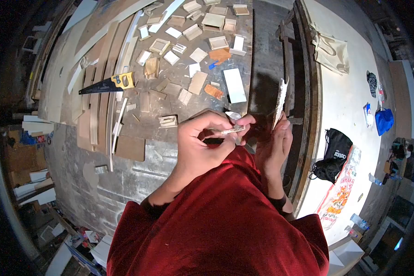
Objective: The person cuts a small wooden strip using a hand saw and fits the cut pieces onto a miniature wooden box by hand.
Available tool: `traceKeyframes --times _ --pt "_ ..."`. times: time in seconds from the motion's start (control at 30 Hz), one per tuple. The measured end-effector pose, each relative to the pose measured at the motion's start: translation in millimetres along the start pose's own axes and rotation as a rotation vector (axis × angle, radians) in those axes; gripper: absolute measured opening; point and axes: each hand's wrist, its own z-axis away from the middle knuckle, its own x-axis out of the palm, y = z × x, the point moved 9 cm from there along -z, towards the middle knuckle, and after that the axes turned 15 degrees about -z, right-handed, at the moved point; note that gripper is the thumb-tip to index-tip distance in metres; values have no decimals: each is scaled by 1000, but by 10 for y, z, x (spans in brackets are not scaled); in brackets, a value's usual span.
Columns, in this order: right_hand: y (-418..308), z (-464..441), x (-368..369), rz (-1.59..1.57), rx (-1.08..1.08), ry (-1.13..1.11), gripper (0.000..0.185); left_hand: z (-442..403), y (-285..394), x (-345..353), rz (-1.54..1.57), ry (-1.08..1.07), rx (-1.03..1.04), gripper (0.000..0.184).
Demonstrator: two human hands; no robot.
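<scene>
Close in front of the red shirt, my left hand [204, 142] is closed, its fingers pinching a small pale piece [233, 130] with a rough edge. A whitish scrap [233, 115] shows at the fingertips just above it. To the right, my right hand [277, 145] holds a long, thin strip [280, 102] with a ragged pale edge, pointing upward between thumb and fingers. The two hands are apart. A small wooden frame piece [168, 121] lies on the work surface just left of my left hand.
Many small wooden boxes and offcuts [197, 83] cover the workbench [156, 154] ahead. A yellow-handled saw [108, 84] rests on long boards at the left. On the pale table [310, 184] at right lie a black bag [334, 154], a cloth bag [331, 51] and a blue item [384, 121].
</scene>
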Motion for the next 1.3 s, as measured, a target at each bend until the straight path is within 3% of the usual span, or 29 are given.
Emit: traceKeyframes --times 0.03,0.13,0.27,0.33,0.4,0.47,0.57,0.7,0.77,0.97,1.07,1.3 --pt "49 -3 -86 0 0 2 46 -6 102 10 -135 -2 113 17" --pt "7 1 -312 172 -149 -18 43 10 137 11 -339 -18 155 16" --pt "-55 -8 -236 112 -95 47 40 11 40 10 -321 -92 82 17" --pt "-118 -25 -283 67 -116 79 38 49 -215 75 73 -178 -198 13" --pt "-177 -48 -372 201 -135 -94 36 61 -285 89 215 -185 -245 11" --pt "-172 -37 -505 161 -140 -91 34 67 -325 81 321 -189 -241 12" --pt "-184 5 -631 193 -107 -36 26 40 -285 60 275 -217 -282 14" --pt "-241 11 -600 315 -169 -97 32 39 -344 60 288 -240 -371 14" --pt "-219 26 -661 239 -131 -68 22 47 -410 105 404 -265 -404 11" --pt "-274 15 -632 285 -142 -100 18 82 -463 81 477 -244 -506 15" --pt "-281 12 -576 260 -123 -94 18 60 -410 94 585 -274 -483 10" --pt "-270 1 -580 293 -119 -113 17 14 -266 54 523 -315 -374 14"
